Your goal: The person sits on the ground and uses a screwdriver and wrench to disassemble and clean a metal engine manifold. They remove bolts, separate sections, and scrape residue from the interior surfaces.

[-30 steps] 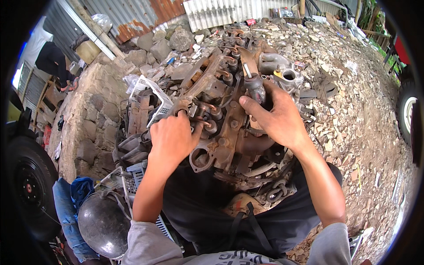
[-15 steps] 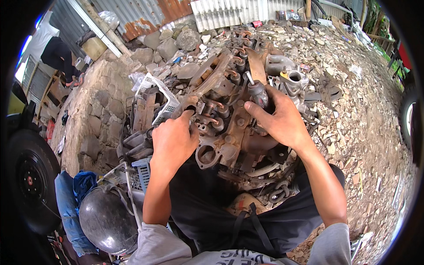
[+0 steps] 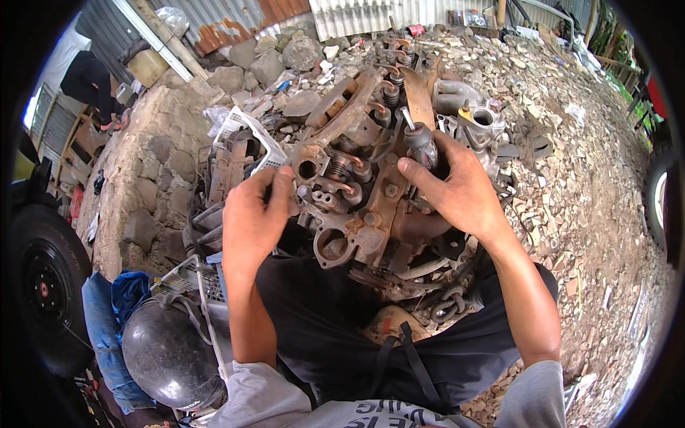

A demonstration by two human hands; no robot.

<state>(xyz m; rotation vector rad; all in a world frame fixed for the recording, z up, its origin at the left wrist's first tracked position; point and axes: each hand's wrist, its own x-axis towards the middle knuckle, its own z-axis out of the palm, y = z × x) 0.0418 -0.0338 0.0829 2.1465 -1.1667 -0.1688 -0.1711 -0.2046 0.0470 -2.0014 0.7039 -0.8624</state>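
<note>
A rusty, greasy engine cylinder head (image 3: 371,207) with valve springs and round ports sits in front of me on a heap of scrap metal. My left hand (image 3: 253,214) grips its left edge, fingers curled over the metal. My right hand (image 3: 460,189) is wrapped around a screwdriver (image 3: 419,139) with a dark handle, its shaft pointing up and away over the casting. A grey aluminium manifold part (image 3: 474,114) lies just behind the right hand.
A white plastic crate (image 3: 246,132) with rusty parts stands to the left, by a stone wall (image 3: 153,164). A black round tank (image 3: 168,353) and a tyre (image 3: 43,285) are at lower left. Stony rubble (image 3: 585,164) covers the ground to the right. Corrugated sheets stand behind.
Both hands stay on the cylinder head. The right hand has shifted its grip slightly around the screwdriver, and the view has tilted a little.
</note>
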